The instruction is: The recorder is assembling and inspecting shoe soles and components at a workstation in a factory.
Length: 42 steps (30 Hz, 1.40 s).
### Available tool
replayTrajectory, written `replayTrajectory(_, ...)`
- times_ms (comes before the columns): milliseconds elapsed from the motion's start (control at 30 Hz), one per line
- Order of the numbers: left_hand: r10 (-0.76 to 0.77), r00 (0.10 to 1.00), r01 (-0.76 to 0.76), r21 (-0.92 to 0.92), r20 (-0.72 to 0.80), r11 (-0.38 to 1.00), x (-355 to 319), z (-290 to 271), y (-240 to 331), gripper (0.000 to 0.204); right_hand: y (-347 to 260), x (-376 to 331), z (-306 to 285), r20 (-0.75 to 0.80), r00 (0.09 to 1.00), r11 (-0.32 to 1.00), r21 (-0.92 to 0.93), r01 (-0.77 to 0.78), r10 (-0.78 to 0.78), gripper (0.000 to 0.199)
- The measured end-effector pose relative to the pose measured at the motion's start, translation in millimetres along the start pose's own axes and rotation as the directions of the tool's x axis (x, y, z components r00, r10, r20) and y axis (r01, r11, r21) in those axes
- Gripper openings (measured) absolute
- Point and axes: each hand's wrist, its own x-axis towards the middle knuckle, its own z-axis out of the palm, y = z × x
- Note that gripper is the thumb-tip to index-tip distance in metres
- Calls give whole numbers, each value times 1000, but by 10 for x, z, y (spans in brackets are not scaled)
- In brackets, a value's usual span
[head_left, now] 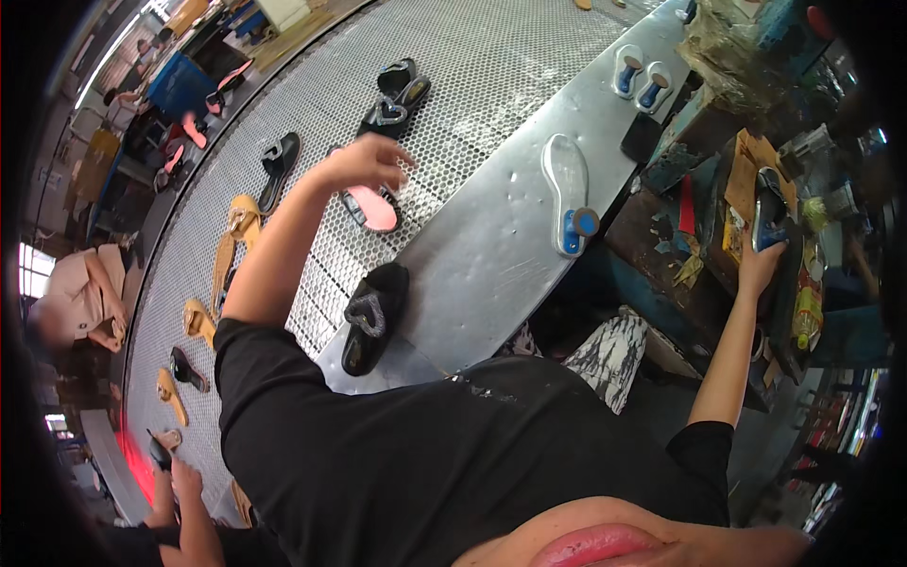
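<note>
My left hand reaches over the conveyor. Its fingers are bent and apart, with nothing seen between them. Just below it lies a pink-soled sandal; whether the fingers touch it is unclear. Black sandals with sparkling heart-shaped straps lie beyond the hand. A similar black sandal rests on the near end of the metal shelf. At the right, my right hand is closed around the blue end of a dark shoe-shaped piece, which sits at a worn bench machine. Part of that grip is hidden.
A clear shoe form with a blue knob lies on the metal shelf, with two smaller ones farther up. Tan sandals line the perforated conveyor. A co-worker's hands are at the lower left. A yellow bottle stands right.
</note>
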Motion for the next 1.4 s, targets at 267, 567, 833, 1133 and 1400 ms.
replayTrajectory(267, 48, 750, 383, 493, -659, 781, 1832, -548, -802, 46, 25, -216, 71, 64, 998, 998, 58, -26, 23, 85)
replayTrajectory(567, 215, 896, 142, 709, -388, 691, 1768, -569, -729, 32, -197, -147, 18, -10, 997, 989, 130, 77, -76, 63)
replayTrajectory(833, 52, 976, -191, 710, 213, 678, -137, -290, 881, 28, 348, 407, 324, 31, 994, 990, 104, 98, -102, 85)
replayTrajectory(1133, -536, 622, 532, 195, 571, 824, -1644, 685, -449, 21, 700, 890, 472, 16, 994, 992, -70, 109, -108, 94)
replayTrajectory(1400, -629, 491, 786, 6, 603, 619, -2099, 1013, -1405, 32, 912, 894, 469, -12, 992, 991, -59, 121, -122, 92)
